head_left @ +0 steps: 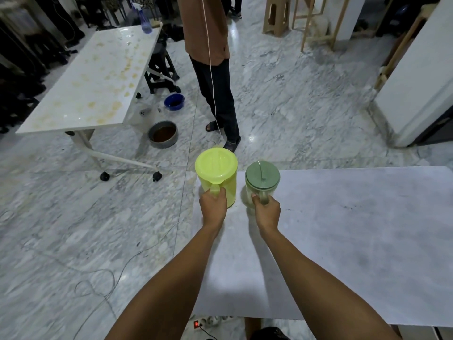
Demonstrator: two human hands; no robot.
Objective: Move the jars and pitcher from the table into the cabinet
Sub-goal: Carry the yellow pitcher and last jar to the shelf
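A yellow-green pitcher [217,173] with a matching lid stands at the far left corner of the grey table [343,229]. My left hand [212,204] is closed around its handle. Just to its right is a clear jar [261,185] with a dull green lid and a side handle. My right hand [266,212] grips that handle. Whether either vessel is lifted off the tabletop I cannot tell. Both arms reach forward from the bottom of the view.
A stained white table on wheels [90,82] stands to the left, a spray bottle [144,18] at its far end. Bowls [163,133] sit on the marble floor. A person [213,69] stands ahead. White cabinet [416,82] at right. Cables and a power strip [210,321] lie nearby.
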